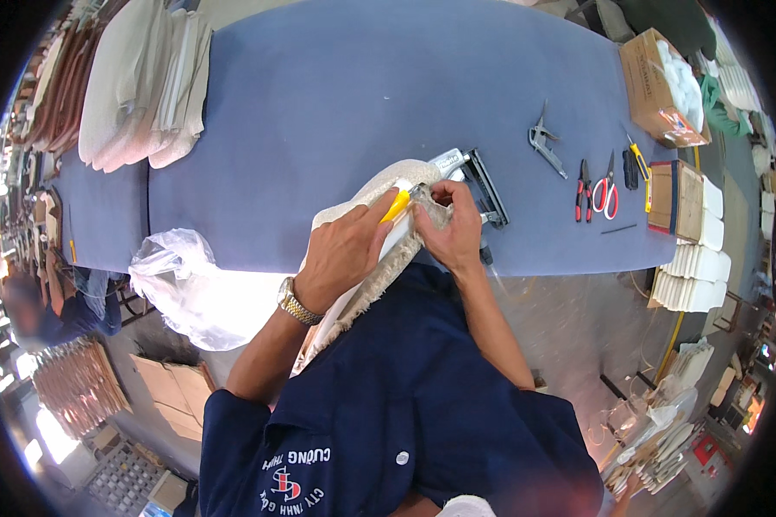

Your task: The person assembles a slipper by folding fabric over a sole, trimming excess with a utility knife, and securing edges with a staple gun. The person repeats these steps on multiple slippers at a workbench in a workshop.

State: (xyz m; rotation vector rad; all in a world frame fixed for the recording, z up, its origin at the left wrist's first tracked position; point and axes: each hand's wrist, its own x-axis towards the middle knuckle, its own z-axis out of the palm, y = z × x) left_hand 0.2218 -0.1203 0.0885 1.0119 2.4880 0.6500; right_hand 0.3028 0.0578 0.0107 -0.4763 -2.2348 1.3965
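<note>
My left hand is closed around a yellow-handled tool; its working end is too small and covered to tell its kind. It rests over a long cushion panel covered in cream fabric, which leans from the table edge against my body. At the panel's upper end, my right hand pinches the loose edge of the fabric between thumb and fingers, close to the tool's tip. Just beyond my right hand lies a staple gun, black and silver, partly hidden by the panel and hand.
An air blow gun, pliers, red-handled scissors and a yellow cutter lie on the blue table. A cardboard box stands far right. Cream panels pile up far left, above a plastic bag. Another person is at the left.
</note>
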